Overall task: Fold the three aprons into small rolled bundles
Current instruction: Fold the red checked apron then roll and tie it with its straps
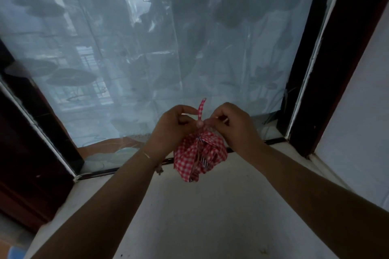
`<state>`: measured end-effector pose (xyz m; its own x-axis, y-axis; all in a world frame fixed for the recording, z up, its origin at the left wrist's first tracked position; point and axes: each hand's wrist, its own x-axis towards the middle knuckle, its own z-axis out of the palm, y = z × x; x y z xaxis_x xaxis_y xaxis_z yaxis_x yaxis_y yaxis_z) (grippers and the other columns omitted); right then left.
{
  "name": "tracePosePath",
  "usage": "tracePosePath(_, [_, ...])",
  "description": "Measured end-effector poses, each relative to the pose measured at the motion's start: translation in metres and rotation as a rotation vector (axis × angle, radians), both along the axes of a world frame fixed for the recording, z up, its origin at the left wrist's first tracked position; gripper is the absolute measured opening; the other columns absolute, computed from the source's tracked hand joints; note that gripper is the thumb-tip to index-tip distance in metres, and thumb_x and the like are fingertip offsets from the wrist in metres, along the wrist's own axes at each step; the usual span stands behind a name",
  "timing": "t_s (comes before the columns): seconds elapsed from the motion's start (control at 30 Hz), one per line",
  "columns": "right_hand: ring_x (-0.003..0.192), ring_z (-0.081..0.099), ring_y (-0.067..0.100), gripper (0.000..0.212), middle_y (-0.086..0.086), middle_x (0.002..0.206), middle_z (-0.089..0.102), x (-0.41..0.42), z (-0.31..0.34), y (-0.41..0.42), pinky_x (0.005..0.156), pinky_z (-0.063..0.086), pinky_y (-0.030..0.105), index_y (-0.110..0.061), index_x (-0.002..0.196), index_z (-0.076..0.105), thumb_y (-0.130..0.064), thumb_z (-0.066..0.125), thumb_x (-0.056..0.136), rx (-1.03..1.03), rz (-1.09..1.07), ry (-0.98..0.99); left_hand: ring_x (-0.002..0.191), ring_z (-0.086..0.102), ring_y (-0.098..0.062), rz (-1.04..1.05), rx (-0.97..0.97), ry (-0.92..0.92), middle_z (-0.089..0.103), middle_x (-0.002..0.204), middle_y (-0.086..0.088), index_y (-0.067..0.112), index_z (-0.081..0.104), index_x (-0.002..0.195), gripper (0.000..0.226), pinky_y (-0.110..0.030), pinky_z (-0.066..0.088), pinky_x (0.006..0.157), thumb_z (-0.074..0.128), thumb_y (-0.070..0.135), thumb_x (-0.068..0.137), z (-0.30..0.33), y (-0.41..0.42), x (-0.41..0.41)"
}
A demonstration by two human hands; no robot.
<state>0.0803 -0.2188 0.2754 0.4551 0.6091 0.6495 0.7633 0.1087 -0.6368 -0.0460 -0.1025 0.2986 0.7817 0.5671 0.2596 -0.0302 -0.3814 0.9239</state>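
Head view: both hands, left hand (172, 126) and right hand (229, 124), pinch one apron bundle (200, 155) (red gingham).

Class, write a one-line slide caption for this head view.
Both hands, left hand and right hand, pinch the strap atop a bundled red-checked apron.

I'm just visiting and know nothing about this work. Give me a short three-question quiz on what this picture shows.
1. True or false: the red checked apron bundle lies flat on the white ledge.
2. What sticks up between the left hand and the right hand?
A. a strap
B. a spoon
C. a pencil
3. Fill in: behind the hands hangs a pale printed ____.

Key: 1 false, both hands hold it up; 2 A; 3 curtain.
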Motion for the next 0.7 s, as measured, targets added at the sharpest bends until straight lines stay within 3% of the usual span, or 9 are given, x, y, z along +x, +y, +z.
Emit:
tracePosePath(0.07, [0.072, 0.053, 0.001, 0.02, -0.004, 0.079, 0.055, -0.003, -0.004, 0.0, 0.066, 0.045, 0.019, -0.01, 0.078, 0.056, -0.028, 0.06, 0.088, 0.045, 0.032, -0.081, 0.074, 0.069, -0.018, 0.027, -0.081, 0.026, 0.072, 0.078, -0.009, 0.018, 0.066, 0.083, 0.008, -0.033, 0.054, 0.076, 0.071, 0.012, 0.081, 0.0, 0.002, -0.002])
tracePosePath(0.13, [0.08, 0.057, 0.007, 0.022, -0.002, 0.096, 0.057, -0.006, -0.005, 0.0, 0.066, 0.049, 0.027, -0.01, 0.085, 0.061, -0.028, 0.051, 0.091, 0.029, 0.013, -0.237, 0.071, 0.068, -0.012, -0.015, -0.088, 0.082, 0.073, 0.076, -0.003, 0.015, 0.069, 0.079, 0.007, -0.026, 0.052, 0.07, 0.068, 0.01, 0.084, 0.0, 0.001, -0.005])
tracePosePath(0.23, [0.078, 0.061, 0.005, 0.024, 0.001, 0.118, 0.058, -0.007, 0.001, -0.002, 0.06, 0.047, 0.017, -0.013, 0.083, 0.068, -0.027, 0.052, 0.093, 0.028, 0.049, -0.484, 0.078, 0.069, -0.012, -0.125, -0.028, 0.215, 0.074, 0.081, -0.002, 0.015, 0.073, 0.084, 0.012, -0.023, 0.054, 0.072, 0.065, 0.007, 0.086, 0.006, 0.001, -0.011])
tracePosePath(0.33, [0.061, 0.061, 0.015, 0.032, 0.003, 0.094, 0.065, -0.005, 0.01, 0.002, 0.051, 0.049, 0.028, -0.011, 0.082, 0.068, -0.034, 0.048, 0.092, -0.052, 0.045, -0.598, 0.09, 0.069, -0.014, -0.206, 0.05, 0.323, 0.075, 0.092, -0.002, 0.018, 0.075, 0.092, 0.015, -0.023, 0.053, 0.085, 0.065, 0.007, 0.086, 0.015, 0.006, -0.015])
tracePosePath(0.4, [0.064, 0.061, 0.017, 0.04, 0.002, 0.08, 0.064, -0.008, 0.018, 0.005, 0.056, 0.048, 0.029, -0.01, 0.083, 0.066, -0.043, 0.043, 0.088, -0.142, 0.026, -0.49, 0.092, 0.068, -0.011, -0.247, 0.061, 0.349, 0.074, 0.095, -0.001, 0.017, 0.074, 0.096, 0.015, -0.021, 0.052, 0.086, 0.068, 0.01, 0.084, 0.019, 0.007, -0.017])
tracePosePath(0.47, [0.07, 0.061, 0.011, 0.034, -0.002, 0.079, 0.066, -0.014, 0.023, 0.008, 0.063, 0.048, 0.028, -0.013, 0.085, 0.065, -0.044, 0.05, 0.088, -0.191, 0.067, -0.278, 0.09, 0.069, -0.011, -0.218, -0.006, 0.291, 0.075, 0.092, -0.001, 0.016, 0.075, 0.093, 0.014, -0.021, 0.053, 0.084, 0.072, 0.013, 0.08, 0.018, 0.004, -0.016])
tracePosePath(0.57, [0.075, 0.063, 0.004, 0.005, -0.006, 0.08, 0.068, -0.017, 0.03, 0.012, 0.07, 0.049, 0.019, -0.02, 0.089, 0.063, -0.024, 0.061, 0.09, -0.147, 0.139, 0.058, 0.084, 0.069, -0.014, -0.077, -0.079, 0.161, 0.074, 0.088, -0.008, 0.01, 0.075, 0.088, 0.01, -0.023, 0.053, 0.08, 0.072, 0.015, 0.08, 0.014, 0.001, -0.011])
tracePosePath(0.63, [0.081, 0.064, 0.005, 0.008, -0.004, 0.085, 0.068, -0.014, 0.033, 0.013, 0.076, 0.049, 0.019, -0.022, 0.099, 0.062, -0.018, 0.058, 0.093, -0.153, 0.187, 0.209, 0.082, 0.068, -0.016, -0.037, -0.148, 0.107, 0.074, 0.087, -0.011, 0.008, 0.075, 0.087, 0.009, -0.025, 0.054, 0.079, 0.07, 0.013, 0.082, 0.015, 0.003, -0.011])
tracePosePath(0.7, [0.086, 0.064, 0.007, 0.016, -0.001, 0.089, 0.066, -0.014, 0.033, 0.01, 0.08, 0.048, 0.016, -0.02, 0.107, 0.059, -0.012, 0.056, 0.093, -0.188, 0.252, 0.205, 0.084, 0.069, -0.018, -0.038, -0.257, 0.07, 0.074, 0.089, -0.011, 0.006, 0.074, 0.09, 0.011, -0.024, 0.054, 0.076, 0.068, 0.009, 0.082, 0.017, 0.01, -0.014])
